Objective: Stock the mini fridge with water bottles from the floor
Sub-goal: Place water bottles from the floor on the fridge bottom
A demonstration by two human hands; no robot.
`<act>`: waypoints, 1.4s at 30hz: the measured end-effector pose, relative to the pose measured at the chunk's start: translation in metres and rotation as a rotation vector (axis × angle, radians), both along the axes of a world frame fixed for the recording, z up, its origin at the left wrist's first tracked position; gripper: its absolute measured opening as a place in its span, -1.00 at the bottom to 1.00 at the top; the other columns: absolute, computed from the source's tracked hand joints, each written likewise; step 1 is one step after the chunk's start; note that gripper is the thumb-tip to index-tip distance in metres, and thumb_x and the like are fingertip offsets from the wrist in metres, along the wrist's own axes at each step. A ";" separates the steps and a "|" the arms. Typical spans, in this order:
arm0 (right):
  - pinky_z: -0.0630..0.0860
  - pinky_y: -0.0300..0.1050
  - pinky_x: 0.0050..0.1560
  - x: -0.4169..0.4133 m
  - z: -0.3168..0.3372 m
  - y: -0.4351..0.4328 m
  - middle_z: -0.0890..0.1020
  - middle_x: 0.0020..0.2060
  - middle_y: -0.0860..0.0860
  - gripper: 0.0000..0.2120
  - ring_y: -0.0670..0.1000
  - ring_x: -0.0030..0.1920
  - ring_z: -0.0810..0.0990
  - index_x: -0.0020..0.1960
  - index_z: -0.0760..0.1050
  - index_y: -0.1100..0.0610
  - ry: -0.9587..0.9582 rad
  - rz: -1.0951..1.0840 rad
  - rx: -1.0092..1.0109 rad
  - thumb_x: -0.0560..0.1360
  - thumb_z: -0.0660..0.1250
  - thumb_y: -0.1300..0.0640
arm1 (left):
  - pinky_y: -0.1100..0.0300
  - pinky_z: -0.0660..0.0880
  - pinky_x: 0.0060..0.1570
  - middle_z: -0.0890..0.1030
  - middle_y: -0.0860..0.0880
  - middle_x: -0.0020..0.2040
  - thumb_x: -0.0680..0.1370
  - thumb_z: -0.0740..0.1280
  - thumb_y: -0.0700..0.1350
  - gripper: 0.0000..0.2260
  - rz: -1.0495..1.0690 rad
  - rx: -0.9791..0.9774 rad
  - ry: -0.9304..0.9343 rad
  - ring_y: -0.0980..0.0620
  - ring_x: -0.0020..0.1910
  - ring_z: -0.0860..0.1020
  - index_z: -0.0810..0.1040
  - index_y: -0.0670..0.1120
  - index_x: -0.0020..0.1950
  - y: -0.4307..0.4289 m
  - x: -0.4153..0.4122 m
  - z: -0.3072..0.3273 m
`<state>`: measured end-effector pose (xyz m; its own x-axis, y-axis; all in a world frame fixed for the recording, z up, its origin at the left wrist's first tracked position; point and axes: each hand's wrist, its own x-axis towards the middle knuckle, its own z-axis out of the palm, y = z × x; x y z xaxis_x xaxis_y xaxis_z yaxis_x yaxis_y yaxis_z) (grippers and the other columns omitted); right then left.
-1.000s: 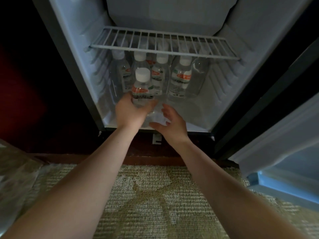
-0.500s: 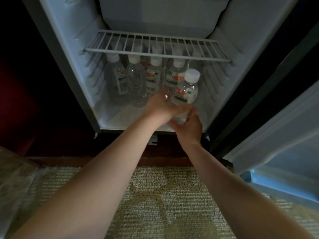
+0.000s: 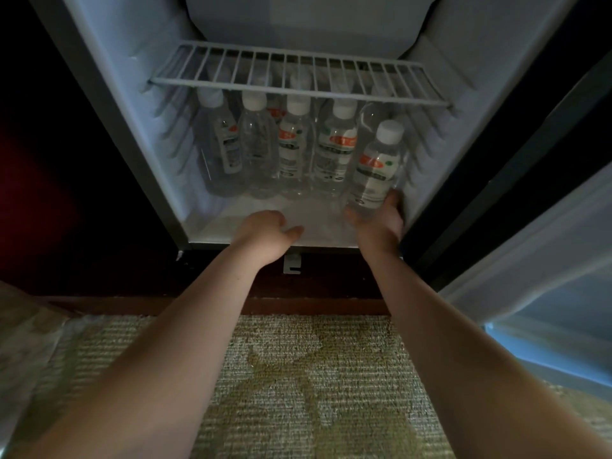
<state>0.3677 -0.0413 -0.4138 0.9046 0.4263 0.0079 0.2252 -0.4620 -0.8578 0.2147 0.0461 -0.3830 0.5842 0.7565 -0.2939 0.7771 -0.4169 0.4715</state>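
Observation:
The mini fridge (image 3: pixel 132 104) stands open in front of me. Several clear water bottles (image 3: pixel 293 150) with white caps and orange labels stand in a row at the back of its floor, under the wire shelf (image 3: pixel 298 77). One more water bottle (image 3: pixel 377 170) stands at the front right, close to the right wall. My right hand (image 3: pixel 381 223) grips its base, fingers curled round the lower part. My left hand (image 3: pixel 265 228) hovers at the fridge's front edge, fingers loosely curled, holding nothing.
The fridge door (image 3: pixel 543 260) hangs open at the right. Patterned carpet (image 3: pixel 298 376) covers the floor below me. A crinkled plastic wrap (image 3: pixel 23 342) lies at the far left. Bare fridge floor (image 3: pixel 238 213) shows in front of the bottle row.
The bottle went from my left hand at the front left over to the right side, where my right hand took it. My left hand let go and drew back.

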 end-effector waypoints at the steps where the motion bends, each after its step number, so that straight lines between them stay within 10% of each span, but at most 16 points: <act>1: 0.37 -0.19 -0.02 0.003 0.001 0.002 0.55 0.22 0.05 -0.38 0.10 0.18 0.55 0.37 0.28 0.07 0.004 0.002 -0.040 0.41 0.47 -0.01 | 0.15 0.36 0.03 0.51 -0.10 0.26 0.57 0.16 0.20 -0.54 -0.028 0.004 0.027 -0.10 0.19 0.48 0.48 -0.12 0.26 0.000 0.002 -0.003; 10: 0.50 -0.02 0.20 -0.014 -0.007 -0.010 0.50 0.25 0.15 -0.43 0.15 0.23 0.51 0.33 0.34 0.21 0.001 -0.091 -0.014 0.42 0.46 0.04 | 0.17 0.34 -0.18 0.48 -0.03 -0.13 0.58 0.17 0.15 -0.69 -0.120 0.059 0.100 0.00 -0.15 0.45 0.46 -0.09 -0.04 -0.001 0.004 -0.016; 19: 0.60 -0.02 0.03 -0.013 0.005 0.012 0.56 0.07 0.14 -0.50 0.11 0.05 0.60 0.14 0.35 0.12 0.602 -0.296 0.326 0.36 0.51 -0.03 | 0.13 0.41 -0.10 0.51 -0.02 -0.12 0.58 0.16 0.16 -0.67 -0.152 0.050 0.090 0.00 -0.13 0.47 0.47 -0.09 -0.01 -0.001 0.003 -0.021; 25: 0.55 -0.10 -0.16 0.010 0.007 0.028 0.57 -0.14 0.12 -0.51 0.08 -0.20 0.56 0.05 0.46 0.23 0.579 -0.137 0.232 0.39 0.45 -0.15 | 0.12 0.37 -0.31 0.42 -0.04 -0.45 0.57 -0.01 0.28 -0.45 -0.164 0.076 0.099 -0.01 -0.43 0.47 0.42 -0.12 -0.33 -0.002 0.008 -0.021; 30: 0.60 0.04 0.03 0.025 0.014 0.038 0.61 -0.04 0.12 -0.30 0.10 -0.05 0.63 0.16 0.48 0.21 0.586 -0.135 0.177 0.27 0.47 -0.29 | 0.12 0.34 -0.25 0.52 -0.08 -0.38 0.58 -0.08 0.29 -0.41 -0.183 0.115 0.164 0.00 -0.37 0.50 0.46 -0.14 -0.27 -0.003 0.009 -0.016; 37: 0.60 0.02 0.08 0.026 0.013 0.019 0.54 -0.26 0.05 -0.71 0.01 -0.26 0.56 -0.20 0.48 0.15 0.633 -0.106 0.098 0.44 0.43 -0.06 | 0.13 0.32 -0.26 0.44 -0.11 -0.41 0.59 -0.01 0.25 -0.46 -0.140 0.042 0.088 -0.06 -0.31 0.52 0.43 -0.12 -0.33 -0.002 0.008 -0.019; 42: 0.55 -0.05 0.04 0.012 0.021 -0.001 0.56 -0.03 0.10 -0.83 0.04 -0.10 0.57 -0.11 0.47 0.10 0.590 -0.006 -0.008 0.49 0.35 0.00 | 0.09 0.40 0.07 0.50 -0.23 0.27 0.56 0.11 0.26 -0.39 -0.071 -0.011 -0.003 -0.17 0.18 0.51 0.46 -0.25 0.29 -0.009 0.003 -0.010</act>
<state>0.3801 -0.0421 -0.3925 0.7574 0.4188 -0.5009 -0.2919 -0.4691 -0.8335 0.2182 0.0375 -0.3925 0.6371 0.7100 -0.3000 0.7444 -0.4658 0.4784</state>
